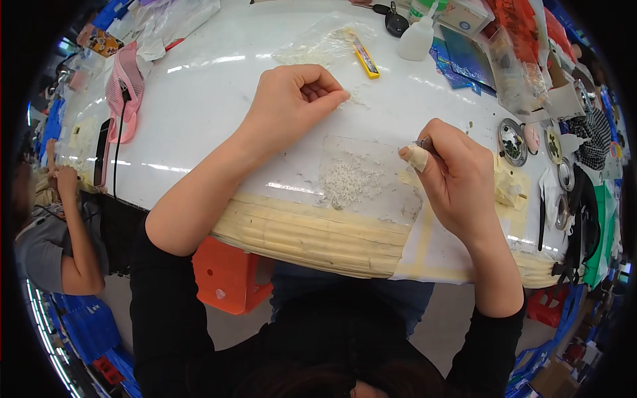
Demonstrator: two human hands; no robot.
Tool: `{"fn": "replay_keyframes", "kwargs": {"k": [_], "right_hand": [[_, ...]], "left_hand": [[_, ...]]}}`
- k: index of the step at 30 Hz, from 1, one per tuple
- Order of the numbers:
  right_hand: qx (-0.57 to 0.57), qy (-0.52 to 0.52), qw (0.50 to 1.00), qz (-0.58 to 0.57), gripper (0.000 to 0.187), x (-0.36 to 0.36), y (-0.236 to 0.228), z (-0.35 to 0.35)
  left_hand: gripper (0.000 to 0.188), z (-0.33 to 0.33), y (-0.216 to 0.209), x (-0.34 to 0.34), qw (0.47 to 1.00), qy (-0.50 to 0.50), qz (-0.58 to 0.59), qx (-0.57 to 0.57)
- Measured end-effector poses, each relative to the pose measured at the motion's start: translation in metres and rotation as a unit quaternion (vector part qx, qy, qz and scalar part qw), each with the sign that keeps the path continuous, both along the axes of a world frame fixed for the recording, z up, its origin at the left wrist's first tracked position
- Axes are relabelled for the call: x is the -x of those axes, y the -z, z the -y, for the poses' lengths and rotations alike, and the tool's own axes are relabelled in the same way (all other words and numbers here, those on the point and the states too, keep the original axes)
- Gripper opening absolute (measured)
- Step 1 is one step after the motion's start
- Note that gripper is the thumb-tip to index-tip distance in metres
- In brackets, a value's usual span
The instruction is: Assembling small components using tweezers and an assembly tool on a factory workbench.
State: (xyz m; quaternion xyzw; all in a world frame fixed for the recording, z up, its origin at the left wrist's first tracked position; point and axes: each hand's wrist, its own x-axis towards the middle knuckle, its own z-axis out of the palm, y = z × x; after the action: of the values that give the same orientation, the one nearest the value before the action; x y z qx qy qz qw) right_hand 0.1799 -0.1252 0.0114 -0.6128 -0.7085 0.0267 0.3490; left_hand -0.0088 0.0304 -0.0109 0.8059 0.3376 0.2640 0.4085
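Note:
My left hand (298, 96) is over the white table, thumb and fingertips pinched together beside a scatter of tiny white bits (358, 99). Whatever lies between those fingertips is too small to make out. My right hand (458, 176) is closed around a small dark metal piece (423, 142), mostly hidden by the fingers; its kind does not show. Pale tape wraps the thumb (416, 158) of that hand. Between and below both hands, a heap of small white bits (352, 182) is spread on a clear flat sheet (335, 142) on the table.
Beyond my left hand lie a yellow box (366, 58) and a clear bag (315, 40). A white squeeze bottle (417, 40) and keys (396, 23) are at the back. Round tins (512, 140) sit rightward. Pale tape (312, 235) covers the front edge. Another person (63, 232) works leftward.

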Motion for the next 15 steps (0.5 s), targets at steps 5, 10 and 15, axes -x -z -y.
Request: {"fn": "replay_keyframes", "kwargs": {"k": [5,10,15], "right_hand": [[0.0,0.02,0.999,-0.033,0.031,-0.005,-0.005,-0.001],[0.005,0.022,0.998,-0.061,0.032,-0.004,-0.006,-0.001],[0.014,0.019,0.998,-0.066,0.031,-0.001,-0.006,0.001]], "left_hand": [[0.021,-0.009,0.004,-0.002,0.962,0.126,0.007,-0.241],[0.024,-0.009,0.023,-0.014,0.912,0.176,-0.026,-0.37],[0.022,-0.021,0.024,-0.015,0.907,0.134,-0.057,-0.395]]}}
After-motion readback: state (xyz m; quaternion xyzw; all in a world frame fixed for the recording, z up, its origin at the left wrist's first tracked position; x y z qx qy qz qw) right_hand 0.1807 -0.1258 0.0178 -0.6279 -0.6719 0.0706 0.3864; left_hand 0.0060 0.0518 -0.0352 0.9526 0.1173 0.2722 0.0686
